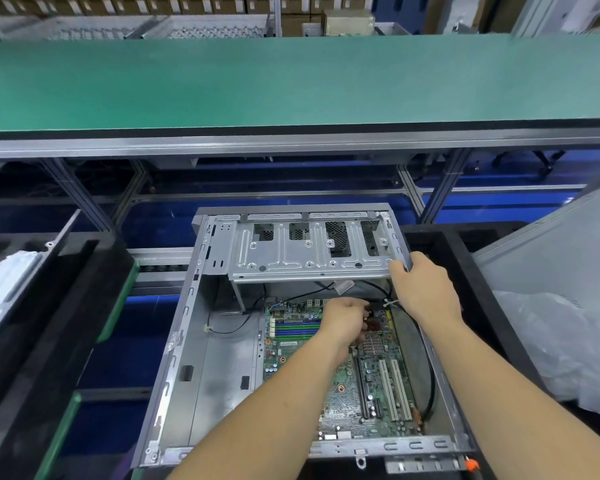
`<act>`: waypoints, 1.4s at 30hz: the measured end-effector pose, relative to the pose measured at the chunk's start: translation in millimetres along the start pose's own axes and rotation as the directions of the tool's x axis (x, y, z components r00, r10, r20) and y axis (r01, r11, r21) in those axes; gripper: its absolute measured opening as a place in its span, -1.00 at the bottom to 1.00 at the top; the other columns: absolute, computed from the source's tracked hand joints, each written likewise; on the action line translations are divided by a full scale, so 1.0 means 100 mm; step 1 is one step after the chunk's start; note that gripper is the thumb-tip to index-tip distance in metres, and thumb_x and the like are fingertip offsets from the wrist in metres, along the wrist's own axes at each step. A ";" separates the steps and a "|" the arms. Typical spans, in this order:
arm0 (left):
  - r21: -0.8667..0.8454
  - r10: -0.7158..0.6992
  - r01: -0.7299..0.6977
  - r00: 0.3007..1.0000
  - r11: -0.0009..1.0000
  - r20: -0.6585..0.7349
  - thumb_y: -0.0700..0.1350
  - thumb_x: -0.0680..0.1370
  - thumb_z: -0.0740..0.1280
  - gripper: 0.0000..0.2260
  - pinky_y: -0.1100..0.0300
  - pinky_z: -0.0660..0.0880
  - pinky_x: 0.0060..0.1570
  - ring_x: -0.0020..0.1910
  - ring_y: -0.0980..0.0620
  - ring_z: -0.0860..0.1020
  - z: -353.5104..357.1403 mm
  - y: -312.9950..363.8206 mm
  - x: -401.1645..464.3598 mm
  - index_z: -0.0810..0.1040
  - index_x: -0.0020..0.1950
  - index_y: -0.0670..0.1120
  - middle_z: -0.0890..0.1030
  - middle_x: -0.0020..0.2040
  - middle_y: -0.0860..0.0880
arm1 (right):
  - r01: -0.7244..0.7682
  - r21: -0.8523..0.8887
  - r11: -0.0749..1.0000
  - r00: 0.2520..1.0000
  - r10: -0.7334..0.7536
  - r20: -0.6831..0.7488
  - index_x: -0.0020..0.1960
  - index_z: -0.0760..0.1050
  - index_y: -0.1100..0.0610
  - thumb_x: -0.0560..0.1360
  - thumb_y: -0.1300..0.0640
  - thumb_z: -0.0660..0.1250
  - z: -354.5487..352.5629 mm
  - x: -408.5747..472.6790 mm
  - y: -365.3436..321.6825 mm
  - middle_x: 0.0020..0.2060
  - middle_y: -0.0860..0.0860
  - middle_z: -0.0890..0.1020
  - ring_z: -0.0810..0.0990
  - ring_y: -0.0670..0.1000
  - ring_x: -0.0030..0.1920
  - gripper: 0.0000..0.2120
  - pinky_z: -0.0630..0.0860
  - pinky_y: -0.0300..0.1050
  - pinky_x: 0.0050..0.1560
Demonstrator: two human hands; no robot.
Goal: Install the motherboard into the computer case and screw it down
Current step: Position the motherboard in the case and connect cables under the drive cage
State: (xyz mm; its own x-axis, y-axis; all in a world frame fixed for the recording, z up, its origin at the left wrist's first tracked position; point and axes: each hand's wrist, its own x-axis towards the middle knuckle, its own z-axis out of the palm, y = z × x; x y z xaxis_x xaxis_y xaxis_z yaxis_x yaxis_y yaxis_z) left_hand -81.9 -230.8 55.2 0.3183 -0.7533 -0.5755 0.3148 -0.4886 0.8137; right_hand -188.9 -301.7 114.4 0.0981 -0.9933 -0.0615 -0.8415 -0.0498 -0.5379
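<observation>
An open grey computer case [201, 362] lies on its side in front of me. A green motherboard [343, 400] sits in its right half, with blue memory slots and white expansion slots showing. My left hand [343, 322] is down over the board's upper middle, fingers curled round something small and dark near a black cable [426, 372]; what it holds is hidden. My right hand [425, 289] grips the right corner of the metal drive cage [309, 251] at the case's far end. A black cable runs along the right wall.
Black foam trays [49, 306] flank the case on the left and right. Clear plastic wrapping [548, 341] and a grey panel [568, 244] lie to the right. A green conveyor belt [291, 81] crosses beyond the case, with an aluminium frame beneath it.
</observation>
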 end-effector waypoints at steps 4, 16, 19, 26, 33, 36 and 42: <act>-0.025 0.010 -0.008 0.998 1.000 0.059 -0.22 0.60 0.30 -0.85 0.26 0.44 -0.41 -0.32 0.08 0.48 0.04 0.04 -0.05 0.63 -0.08 -0.06 0.64 -0.23 -0.02 | 0.008 0.002 1.000 1.000 -0.008 -0.004 -0.07 0.38 0.09 0.58 -0.10 0.11 0.01 0.00 0.00 -0.16 0.09 0.57 0.55 0.14 -0.17 -0.73 0.54 0.08 -0.11; -0.270 -0.105 0.165 0.969 0.949 0.224 -0.22 0.56 0.40 -0.87 0.20 0.53 -0.21 -0.24 0.05 0.56 0.19 0.01 -0.20 0.65 0.11 -0.13 0.68 -0.13 -0.05 | 0.006 0.010 1.000 1.000 -0.005 -0.006 -0.09 0.37 0.08 0.58 -0.11 0.12 0.03 0.01 0.01 -0.15 0.09 0.57 0.55 0.15 -0.15 -0.73 0.51 0.06 -0.13; -0.199 -0.078 0.132 0.963 0.971 0.258 -0.24 0.56 0.37 -0.87 0.21 0.51 -0.28 -0.31 0.06 0.56 0.35 0.02 -0.27 0.65 0.06 -0.08 0.64 -0.20 -0.01 | 0.016 0.025 1.000 1.000 -0.016 -0.007 -0.10 0.38 0.08 0.58 -0.10 0.12 0.02 0.00 0.00 -0.17 0.08 0.58 0.55 0.12 -0.17 -0.74 0.54 0.09 -0.10; -0.050 -0.076 0.089 0.974 0.995 0.215 -0.07 0.58 0.35 -0.92 0.22 0.44 -0.37 -0.36 0.06 0.50 0.22 0.02 -0.22 0.62 -0.06 -0.02 0.60 -0.15 -0.02 | 0.006 0.014 1.000 1.000 -0.006 0.008 -0.06 0.38 0.10 0.59 -0.10 0.12 0.00 0.00 0.00 -0.13 0.09 0.57 0.55 0.16 -0.13 -0.73 0.53 0.08 -0.09; 0.657 0.334 -0.237 0.942 0.716 -0.024 -0.08 0.59 0.22 -0.80 0.21 0.34 -0.42 -0.42 0.02 0.47 -0.29 0.06 0.06 0.61 -0.09 -0.09 0.52 -0.39 0.04 | 0.010 0.010 1.000 1.000 -0.011 0.009 -0.08 0.38 0.07 0.59 -0.12 0.11 0.00 0.00 0.01 -0.18 0.05 0.56 0.54 0.10 -0.20 -0.73 0.52 0.02 -0.17; 0.872 0.338 -0.214 0.939 0.441 0.059 -0.11 0.60 0.17 -0.80 0.13 0.42 -0.34 -0.30 -0.09 0.53 -0.48 0.08 0.16 0.51 -0.17 -0.10 0.56 -0.28 -0.07 | 0.008 0.008 1.000 1.000 -0.008 0.015 -0.05 0.40 0.09 0.60 -0.12 0.10 0.00 0.01 0.01 -0.17 0.07 0.57 0.55 0.13 -0.18 -0.72 0.54 0.05 -0.14; 0.966 0.408 -0.203 0.905 0.158 0.123 -0.16 0.60 0.19 -0.62 -0.10 0.44 0.25 0.32 -0.23 0.46 -0.42 0.05 0.25 0.43 0.43 -0.09 0.52 0.34 -0.16 | 0.013 -0.006 1.000 1.000 -0.012 0.016 0.04 0.43 0.09 0.61 -0.12 0.10 0.00 0.01 0.01 -0.12 0.08 0.59 0.57 0.15 -0.15 -0.70 0.58 0.10 -0.07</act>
State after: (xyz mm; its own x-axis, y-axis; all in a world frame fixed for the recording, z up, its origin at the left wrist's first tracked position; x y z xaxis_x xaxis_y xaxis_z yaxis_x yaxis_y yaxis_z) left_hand -35.2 -233.9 41.2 0.3063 -0.9349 -0.1790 -0.8788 -0.3500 0.3242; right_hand -189.3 -303.2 114.2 0.1173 -0.9907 -0.0686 -0.8432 -0.0628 -0.5339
